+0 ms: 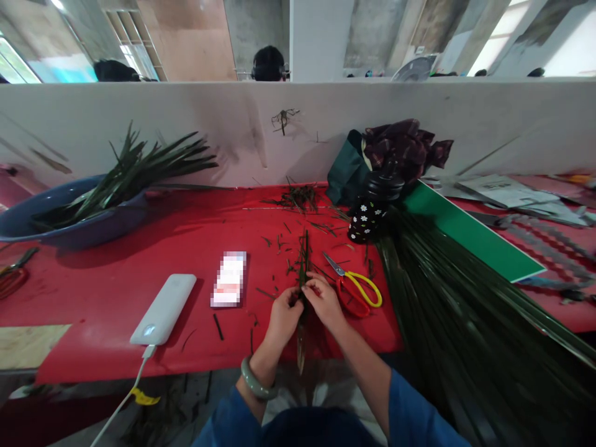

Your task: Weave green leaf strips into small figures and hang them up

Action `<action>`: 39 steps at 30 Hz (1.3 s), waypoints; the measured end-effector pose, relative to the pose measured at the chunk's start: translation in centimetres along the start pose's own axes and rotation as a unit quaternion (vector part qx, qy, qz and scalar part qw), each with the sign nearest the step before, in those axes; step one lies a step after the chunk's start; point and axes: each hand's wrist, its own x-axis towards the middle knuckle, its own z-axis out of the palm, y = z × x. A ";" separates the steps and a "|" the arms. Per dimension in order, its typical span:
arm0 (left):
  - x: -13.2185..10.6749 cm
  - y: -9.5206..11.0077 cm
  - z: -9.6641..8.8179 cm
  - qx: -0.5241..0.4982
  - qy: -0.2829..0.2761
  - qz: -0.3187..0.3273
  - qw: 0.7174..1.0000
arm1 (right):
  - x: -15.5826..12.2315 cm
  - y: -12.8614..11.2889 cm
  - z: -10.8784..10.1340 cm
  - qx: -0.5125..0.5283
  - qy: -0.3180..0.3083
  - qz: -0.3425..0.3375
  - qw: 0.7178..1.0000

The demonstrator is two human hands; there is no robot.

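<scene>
Both my hands pinch a narrow bundle of dark green leaf strips (303,261) that lies lengthwise over the red table's front edge. My left hand (283,315), with a jade bangle on its wrist, grips the bundle from the left. Against the other side of the bundle, my right hand (325,300) has its fingers closed on the strips. The bundle's lower end (300,354) hangs past the table edge toward my lap. Yellow-handled scissors (356,284) lie just right of my right hand.
A white power bank (164,308) with a cable and a phone (228,279) lie left of my hands. A blue basin (69,226) holds long leaves at far left. A large sheaf of leaves (465,323) spreads at right, by a green board (470,233) and a flowered cup (365,218). Another person's head shows behind the partition.
</scene>
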 end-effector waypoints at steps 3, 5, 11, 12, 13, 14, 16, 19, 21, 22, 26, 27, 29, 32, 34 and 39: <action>-0.1 -0.2 0.1 0.007 -0.003 0.016 1.000 | 0.3 0.2 -0.2 -0.041 0.011 0.002 0.999; -0.2 -0.4 0.1 0.016 -0.006 0.029 0.999 | 0.7 0.2 -0.3 -0.059 0.005 0.015 0.998; -0.5 -0.7 0.3 0.023 -0.010 0.042 0.999 | 2.6 0.2 0.0 -0.008 -0.015 0.083 0.996; -0.5 -0.8 0.3 0.023 -0.007 0.041 0.999 | 2.9 0.1 0.1 0.001 -0.010 0.090 0.996; -0.5 -0.8 0.3 0.022 -0.003 0.039 0.999 | 3.0 0.0 0.2 0.013 -0.001 0.099 0.995; -0.5 -0.7 0.3 0.020 0.002 0.038 0.999 | 3.0 -0.1 0.3 0.032 0.011 0.109 0.993; -0.6 -0.6 0.3 0.018 0.015 0.035 0.999 | 2.8 -0.5 0.4 0.096 0.031 0.130 0.986; -0.7 -0.4 0.2 0.025 0.025 0.032 0.999 | 2.1 -1.2 0.3 0.189 0.032 0.154 0.969; -0.7 -0.2 0.2 0.020 0.015 0.035 0.999 | 1.5 -1.6 0.2 0.209 0.030 0.158 0.965; -0.7 -0.1 0.2 0.013 0.008 0.038 0.999 | 1.3 -1.8 0.2 0.210 0.030 0.158 0.964; -0.8 0.2 0.2 -0.017 -0.006 0.039 0.999 | 0.9 -2.6 0.2 0.196 0.015 0.153 0.969; -0.8 0.2 0.2 -0.016 -0.010 0.038 0.999 | 0.8 -2.7 0.2 0.192 0.012 0.153 0.969; -0.8 0.2 0.2 -0.004 -0.016 0.037 0.999 | 0.7 -2.9 0.3 0.189 0.009 0.145 0.971; -0.7 0.0 0.3 0.022 -0.014 0.036 0.999 | 0.4 -3.0 0.4 0.192 -0.002 0.124 0.974; -0.6 -0.1 0.3 0.029 -0.012 0.033 0.999 | 0.3 -3.0 0.4 0.193 -0.007 0.110 0.975; -0.8 0.2 0.4 0.025 -0.012 0.028 0.999 | 0.6 -2.7 0.1 0.175 -0.005 0.095 0.980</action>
